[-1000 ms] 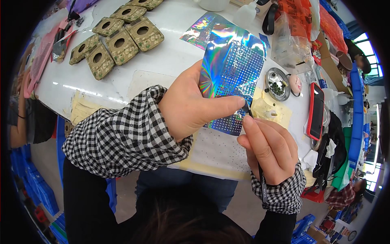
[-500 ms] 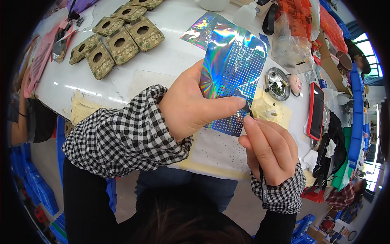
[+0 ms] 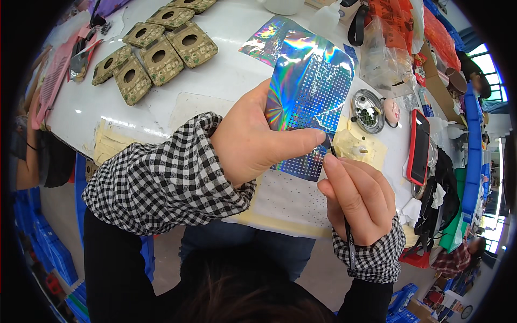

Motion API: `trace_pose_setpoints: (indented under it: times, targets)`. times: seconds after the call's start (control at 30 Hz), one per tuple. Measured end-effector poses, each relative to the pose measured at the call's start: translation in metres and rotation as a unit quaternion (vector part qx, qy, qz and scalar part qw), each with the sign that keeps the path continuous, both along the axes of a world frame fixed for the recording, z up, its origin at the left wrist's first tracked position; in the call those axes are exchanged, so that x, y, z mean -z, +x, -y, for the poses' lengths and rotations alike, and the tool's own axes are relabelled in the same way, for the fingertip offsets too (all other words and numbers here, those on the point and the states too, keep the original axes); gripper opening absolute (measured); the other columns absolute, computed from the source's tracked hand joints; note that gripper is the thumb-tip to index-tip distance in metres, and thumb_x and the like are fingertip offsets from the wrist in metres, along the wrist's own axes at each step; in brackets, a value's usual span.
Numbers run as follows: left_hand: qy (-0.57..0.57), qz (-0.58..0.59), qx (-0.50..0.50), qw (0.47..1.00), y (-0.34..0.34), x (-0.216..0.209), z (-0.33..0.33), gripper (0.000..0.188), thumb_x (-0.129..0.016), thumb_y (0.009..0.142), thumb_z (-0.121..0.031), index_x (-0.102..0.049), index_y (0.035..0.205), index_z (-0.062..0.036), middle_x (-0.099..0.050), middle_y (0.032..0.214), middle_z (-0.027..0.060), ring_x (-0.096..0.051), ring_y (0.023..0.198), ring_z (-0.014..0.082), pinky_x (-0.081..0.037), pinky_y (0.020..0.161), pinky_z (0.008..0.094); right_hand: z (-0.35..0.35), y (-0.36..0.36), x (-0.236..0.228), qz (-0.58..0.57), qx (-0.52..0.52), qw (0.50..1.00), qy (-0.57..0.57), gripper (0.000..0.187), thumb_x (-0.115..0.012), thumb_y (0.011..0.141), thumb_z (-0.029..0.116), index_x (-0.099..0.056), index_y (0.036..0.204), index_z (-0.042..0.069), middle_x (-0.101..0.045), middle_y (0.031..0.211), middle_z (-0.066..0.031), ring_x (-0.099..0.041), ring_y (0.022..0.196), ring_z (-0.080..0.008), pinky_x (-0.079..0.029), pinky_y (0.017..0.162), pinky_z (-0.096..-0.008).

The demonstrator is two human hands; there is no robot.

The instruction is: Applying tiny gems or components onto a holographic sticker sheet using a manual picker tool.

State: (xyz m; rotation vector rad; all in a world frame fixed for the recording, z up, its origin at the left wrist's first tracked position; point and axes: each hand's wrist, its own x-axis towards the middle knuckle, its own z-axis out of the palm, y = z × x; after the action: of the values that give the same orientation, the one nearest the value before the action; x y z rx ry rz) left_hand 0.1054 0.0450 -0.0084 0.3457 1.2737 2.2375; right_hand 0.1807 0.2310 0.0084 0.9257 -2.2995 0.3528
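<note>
My left hand (image 3: 257, 132) grips a shiny holographic sheet (image 3: 293, 81), with the thumb across its front and the fingers hidden behind. Rows of small pale dots cover the sheet's right and lower parts. My right hand (image 3: 360, 196) is closed on slim black tweezers (image 3: 348, 237), whose handle runs down past the palm toward the cuff. Their dark tip meets the sheet's right edge beside my left thumb; whether it pinches anything is too small to tell. Below the sheet lies a white work sheet (image 3: 285, 207) with many tiny dark specks and yellowish tape along its edge.
Several camouflage pouches with round holes (image 3: 159, 56) lie at the far left. Right of the sheet are a round dish with dark green bits (image 3: 368, 111), a yellow paper (image 3: 377, 153) and a red-cased phone (image 3: 418, 146). Plastic bags (image 3: 388, 48) and a white bottle (image 3: 326, 19) stand behind.
Both hands, the sheet and the tweezers hold almost the same position. Only the glints on the sheet shift slightly.
</note>
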Motion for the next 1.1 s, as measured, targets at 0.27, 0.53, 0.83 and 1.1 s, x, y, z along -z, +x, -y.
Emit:
trace_pose_setpoints:
  times: [0.27, 0.53, 0.83, 1.1]
  targets:
    - [-0.030, 0.018, 0.002, 0.999, -0.0002, -0.0003, 0.0024, 0.044, -0.067, 0.083, -0.002, -0.049, 0.123, 0.0006, -0.063, 0.111, 0.0078, -0.061, 0.099, 0.0131, -0.050, 0.088, 0.0287, -0.0014, -0.0023, -0.0004, 0.023, -0.003, 0.999, -0.024, 0.038, -0.079, 0.072, 0.008, -0.067, 0.107, -0.002, -0.064, 0.089, -0.0099, -0.066, 0.075, -0.0225, -0.056, 0.060, -0.0307]
    - [-0.049, 0.080, 0.007, 0.996, -0.0027, -0.0017, 0.0038, 0.033, -0.067, 0.085, -0.003, -0.056, 0.115, 0.0027, -0.067, 0.105, 0.0111, -0.066, 0.092, 0.0159, -0.053, 0.083, 0.0300, -0.0010, 0.0001, -0.0072, 0.091, 0.016, 0.992, -0.083, 0.041, -0.077, 0.075, 0.004, -0.063, 0.113, -0.003, -0.066, 0.091, -0.0151, -0.066, 0.077, -0.0269, -0.055, 0.068, -0.0336]
    - [-0.031, 0.071, 0.014, 0.997, -0.0023, -0.0008, 0.0033, 0.032, -0.066, 0.086, -0.004, -0.057, 0.116, 0.0017, -0.067, 0.105, 0.0104, -0.066, 0.091, 0.0155, -0.054, 0.082, 0.0293, -0.0051, -0.0026, -0.0036, 0.156, 0.003, 0.970, -0.184, 0.038, -0.071, 0.078, -0.005, -0.060, 0.114, -0.004, -0.066, 0.091, -0.0182, -0.067, 0.078, -0.0281, -0.054, 0.071, -0.0326]
    - [-0.028, 0.079, 0.031, 0.996, -0.0025, -0.0025, 0.0031, 0.032, -0.065, 0.088, -0.008, -0.056, 0.117, 0.0015, -0.067, 0.106, 0.0102, -0.066, 0.092, 0.0159, -0.055, 0.082, 0.0302, -0.0048, -0.0034, -0.0029, 0.160, 0.002, 0.967, -0.199, 0.033, -0.069, 0.078, -0.006, -0.062, 0.110, -0.004, -0.066, 0.086, -0.0173, -0.067, 0.076, -0.0272, -0.053, 0.069, -0.0322]
